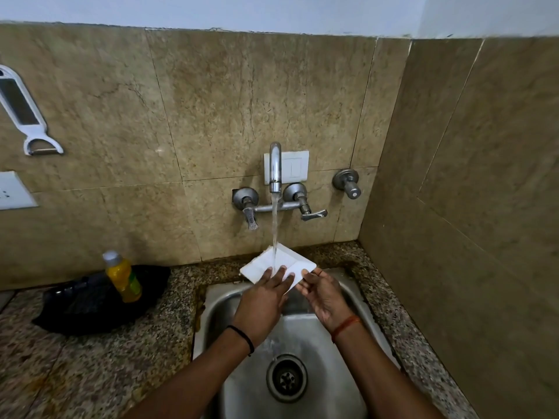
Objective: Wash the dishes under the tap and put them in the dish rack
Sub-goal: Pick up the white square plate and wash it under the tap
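A white square plate (273,261) is held tilted over the steel sink (242,352), under the running tap (275,167). Water falls onto the middle of the plate. My right hand (322,293) pinches the plate's near right corner between thumb and fingers. My left hand (266,300) lies flat with its fingers spread on the plate's face, next to the stream. No dish rack is in view.
A yellow dish-soap bottle (122,275) stands by a black bag (90,300) on the granite counter left of the sink. Tap handles (313,213) stick out from the tiled wall. A peeler (30,116) hangs at far left. A side wall (484,207) closes the right.
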Motion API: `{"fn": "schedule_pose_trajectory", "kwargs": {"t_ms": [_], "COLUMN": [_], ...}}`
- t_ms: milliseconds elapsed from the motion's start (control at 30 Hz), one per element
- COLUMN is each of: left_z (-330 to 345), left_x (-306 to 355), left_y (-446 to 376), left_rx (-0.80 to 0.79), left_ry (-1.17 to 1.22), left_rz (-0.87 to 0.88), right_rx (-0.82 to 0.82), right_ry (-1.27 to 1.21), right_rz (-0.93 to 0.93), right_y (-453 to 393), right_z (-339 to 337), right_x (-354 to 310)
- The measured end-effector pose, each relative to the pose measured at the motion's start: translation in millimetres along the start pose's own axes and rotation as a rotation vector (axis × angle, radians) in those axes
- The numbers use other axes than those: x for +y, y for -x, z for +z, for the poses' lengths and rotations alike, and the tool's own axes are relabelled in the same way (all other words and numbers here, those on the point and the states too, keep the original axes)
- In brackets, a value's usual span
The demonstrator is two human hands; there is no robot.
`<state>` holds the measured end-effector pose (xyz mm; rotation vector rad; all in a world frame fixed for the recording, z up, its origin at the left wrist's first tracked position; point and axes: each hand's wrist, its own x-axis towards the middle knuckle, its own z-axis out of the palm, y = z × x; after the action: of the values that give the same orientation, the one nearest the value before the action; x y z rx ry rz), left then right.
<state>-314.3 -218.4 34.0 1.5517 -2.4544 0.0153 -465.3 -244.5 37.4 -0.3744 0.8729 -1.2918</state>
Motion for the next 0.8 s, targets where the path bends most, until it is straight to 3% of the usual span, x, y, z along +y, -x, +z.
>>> {"fn": "schedule_pose_trajectory", "kwargs": {"t_ms": [200, 500, 667, 800], "left_z": [-6, -20, -34, -37], "left_x": [-11, -45, -62, -66], "left_y": [11, 0, -6, -8], "left_rx": [0.085, -0.006, -0.059, -0.049], "left_ry": [0.103, -0.011, 0.199, 0.31], "left_rz": [-0.054, -0.007, 0.136, 0.129], "right_rx": [0.014, 0.079, 0.116, 0.114], "right_ry": [0.018, 0.094, 0.107, 0.141], "right_rz": [-0.048, -0.005, 0.003, 0.026], "right_y": [-5, -8, -14, -19], "right_z": [-1, 0, 3, 12], "right_x": [-5, -18, -26, -35]}}
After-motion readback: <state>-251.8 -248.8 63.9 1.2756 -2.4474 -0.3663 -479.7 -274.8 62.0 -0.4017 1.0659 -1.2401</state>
